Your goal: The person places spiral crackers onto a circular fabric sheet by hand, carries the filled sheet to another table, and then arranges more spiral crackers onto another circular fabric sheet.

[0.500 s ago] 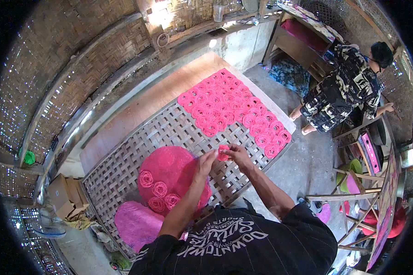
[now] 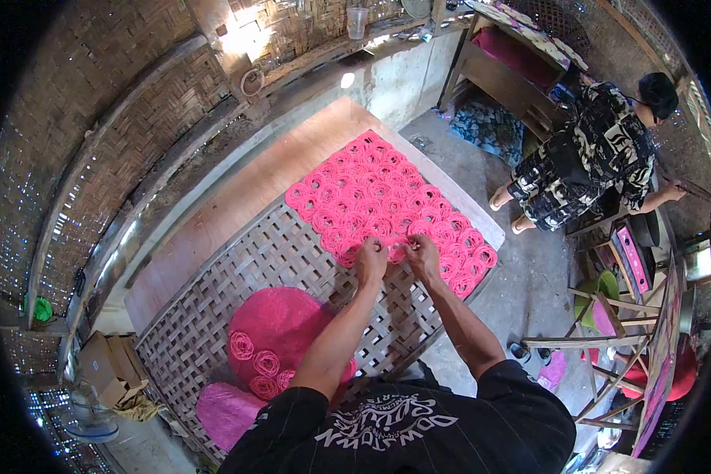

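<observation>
My left hand (image 2: 370,261) and my right hand (image 2: 423,257) are side by side at the near edge of a block of pink coiled rosettes (image 2: 371,186). Fingers of both hands are closed on a pink rosette (image 2: 396,253) between them, partly hidden by the fingertips. The rosettes lie in rows on a woven bamboo lattice table (image 2: 237,272). Left of my left forearm sits a round pink mound (image 2: 280,320) with several rosettes (image 2: 266,363) on its lower side. Beside it lies a magenta piece (image 2: 225,412), partly hidden by my sleeve.
A plywood board (image 2: 213,221) runs along the far side of the table by the wall. Another person (image 2: 588,154) stands at the right. A wooden frame (image 2: 608,344) and a green bucket (image 2: 604,288) are at the lower right, a cardboard box (image 2: 107,367) at the left.
Both hands have moved forward with the rosette, from above the bare lattice to the edge of the rosette block. The camera view has shifted slightly.
</observation>
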`<state>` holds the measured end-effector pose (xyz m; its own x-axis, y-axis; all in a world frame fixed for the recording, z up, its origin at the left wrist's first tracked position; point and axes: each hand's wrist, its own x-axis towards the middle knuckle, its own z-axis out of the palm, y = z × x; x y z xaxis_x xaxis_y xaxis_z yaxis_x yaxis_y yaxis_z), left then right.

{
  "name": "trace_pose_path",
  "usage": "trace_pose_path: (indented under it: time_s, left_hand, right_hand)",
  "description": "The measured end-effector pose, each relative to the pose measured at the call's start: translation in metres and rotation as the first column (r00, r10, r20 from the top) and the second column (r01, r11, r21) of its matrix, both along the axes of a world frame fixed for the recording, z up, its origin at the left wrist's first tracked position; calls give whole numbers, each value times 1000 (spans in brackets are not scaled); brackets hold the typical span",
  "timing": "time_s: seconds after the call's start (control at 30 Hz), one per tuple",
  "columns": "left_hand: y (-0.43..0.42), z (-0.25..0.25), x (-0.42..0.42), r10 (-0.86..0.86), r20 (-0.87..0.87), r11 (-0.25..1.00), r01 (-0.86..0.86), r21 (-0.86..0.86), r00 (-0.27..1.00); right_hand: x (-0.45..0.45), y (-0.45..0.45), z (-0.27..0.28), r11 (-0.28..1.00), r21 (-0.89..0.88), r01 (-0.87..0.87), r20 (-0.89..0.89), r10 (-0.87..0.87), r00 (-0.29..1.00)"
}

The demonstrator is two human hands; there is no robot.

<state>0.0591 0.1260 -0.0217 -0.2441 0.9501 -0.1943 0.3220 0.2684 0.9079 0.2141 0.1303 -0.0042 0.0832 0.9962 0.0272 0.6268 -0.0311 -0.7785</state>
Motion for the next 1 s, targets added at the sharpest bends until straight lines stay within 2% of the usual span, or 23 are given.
trace_pose_path:
  time_s: [0.13, 0.23, 0.3, 0.37, 0.43, 0.5, 0.57, 0.63, 0.67, 0.73, 0.83, 0.87, 0.9, 1.0]
  left_hand:
    - [18, 0, -1, -77, -216, 979, 115, 169, 973]
    - [21, -3, -1, -88, -104, 994, 94, 47, 991]
    - [12, 3, -14, -127, -102, 991, 131, 36, 987]
    - [-7, 24, -30, -138, -101, 988, 144, 58, 985]
    - [-38, 52, -54, -121, -102, 985, 132, 113, 987]
    - [-78, 51, -86, -73, -127, 997, 77, 26, 989]
    - [-134, 64, -120, -29, -158, 992, 48, 115, 987]
    - [-196, 58, -153, -80, -519, 978, 167, 123, 851]
    - [-227, 55, -159, -104, -567, 975, 196, 104, 817]
    - [-281, 53, -162, -151, -650, 965, 252, 65, 745]
    - [-331, 62, -142, -208, -704, 956, 293, -1, 679]
    - [-339, 59, -137, -203, -700, 960, 280, -4, 684]
    - [-345, 55, -133, -196, -698, 964, 268, -7, 689]
    - [-351, 44, -129, -202, -655, 974, 219, -57, 728]
  right_hand:
    - [-2, 19, -1, 998, 56, 15, 129, -22, 991]
    - [-2, 27, -10, 994, 107, 34, 175, -52, 983]
    - [0, 28, -16, 994, 97, 59, 171, -75, 982]
    - [2, 22, -18, 984, 164, 72, 149, -97, 984]
    - [3, 15, -19, 970, 214, 117, 118, -145, 982]
    - [0, 2, -1, 971, 183, 155, 116, -178, 977]
    - [-6, -18, 11, 968, 182, 175, 83, -192, 978]
    - [-19, -46, 9, 983, 154, 100, 104, -116, 988]
    - [-24, -62, 10, 988, 142, 62, 114, -78, 990]
    - [-43, -99, 32, 997, -53, -48, 93, 53, 994]
    - [-65, -149, 41, 971, -152, -185, 29, 191, 981]
    - [-69, -164, 40, 963, -156, -221, -26, 220, 975]
    - [-74, -175, 39, 959, -131, -252, 25, 257, 966]
    - [-83, -209, 39, 933, -160, -322, -53, 318, 947]
